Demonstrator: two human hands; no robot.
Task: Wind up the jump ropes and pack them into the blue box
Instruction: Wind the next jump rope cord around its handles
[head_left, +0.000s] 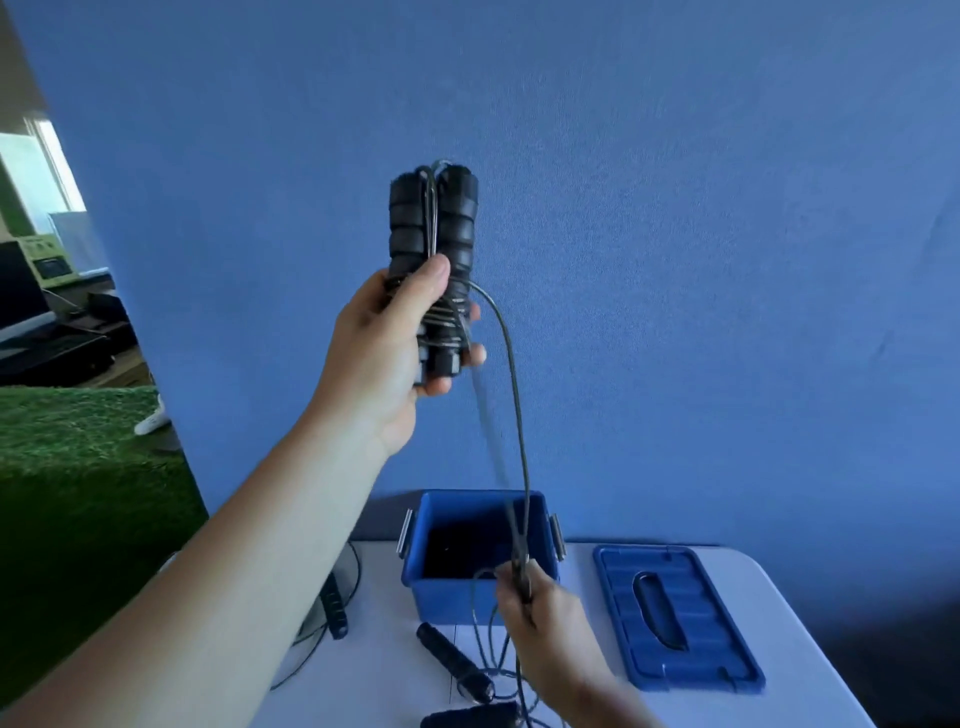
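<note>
My left hand (387, 343) is raised and grips the two black foam handles (451, 218) of a jump rope, held upright side by side with several turns of thin black cord wound round their lower part. The loose cord (514, 374) runs down from the handles to my right hand (540, 618), which pinches it low above the table. Behind that hand stands the open blue box (431, 592). Another jump rope lies on the white table (384, 670): one black handle (454, 660) near the box, another (467, 719) at the bottom edge, cord tangled between them.
The blue box lid (675, 618) lies flat to the right of the box. One more black handle (335, 608) with cord lies at the table's left edge. A blue wall rises behind the table. Green turf covers the floor at left.
</note>
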